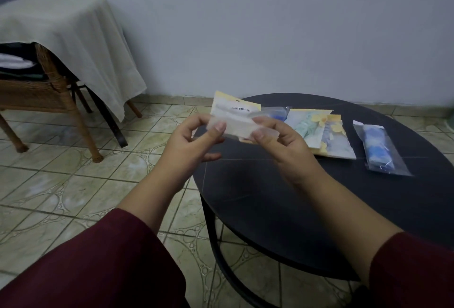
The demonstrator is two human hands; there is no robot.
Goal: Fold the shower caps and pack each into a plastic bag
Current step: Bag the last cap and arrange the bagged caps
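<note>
Pale wall, patterned floor tiles [73,184], dim light; round black table [319,209] low at centre right. Left of the table, a wicker chair [49,91] draped in a cream cloth [73,37].

Held up over the table's far left edge: a small plastic bag [235,113] with a yellow card header and a barcode label, pinched from both sides. Left hand [194,143] closed on it, thumb pressed over a folded, translucent shower cap [233,127] at the bag's lower part; right hand [282,140] closed on the other end, thumb and forefinger narrow. Whether the cap is already inside or only against the bag: impossible to tell.

Lying on the table to the right of the hands: two flower-printed packs [326,135] overlapping, a bit of blue [278,114] behind them, and farther right a clear bag holding a blue cap [379,150].

Likely trouble from here: slick film slipping between the thumbs, the fold springing open and bunching at the bag mouth, or a thin seam splitting under a forced push. A drop would land on the tiles, not the tabletop.
</note>
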